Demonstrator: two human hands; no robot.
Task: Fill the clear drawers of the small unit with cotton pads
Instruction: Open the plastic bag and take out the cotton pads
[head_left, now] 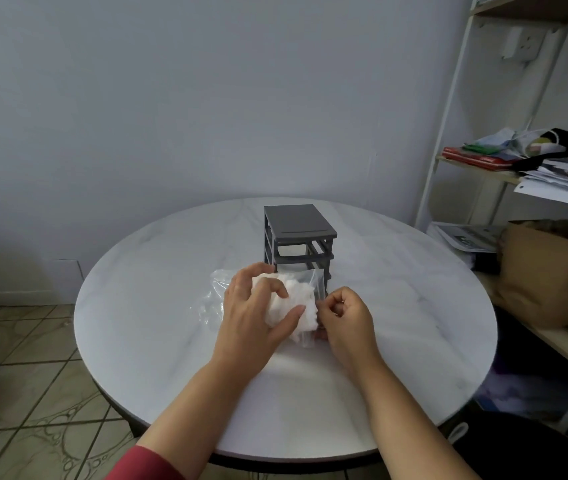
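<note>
A small grey drawer unit (pixel 298 233) stands at the middle of the round white table (pixel 171 258). Its upper slots look open, and a clear drawer (pixel 315 282) sticks out of the bottom slot towards me. My left hand (pixel 258 310) grips a white bunch of cotton pads (pixel 296 299) just in front of the unit, above that drawer. My right hand (pixel 343 315) is beside it with fingers curled, pinching at the edge of the pads or the drawer; I cannot tell which. A crumpled clear plastic bag (pixel 215 292) lies left of the pads.
A white shelf rack (pixel 449 133) stands to the right, holding papers (pixel 566 178), red folders and a brown paper bag (pixel 549 271). A tiled floor lies to the left below the table edge. A grey wall runs behind.
</note>
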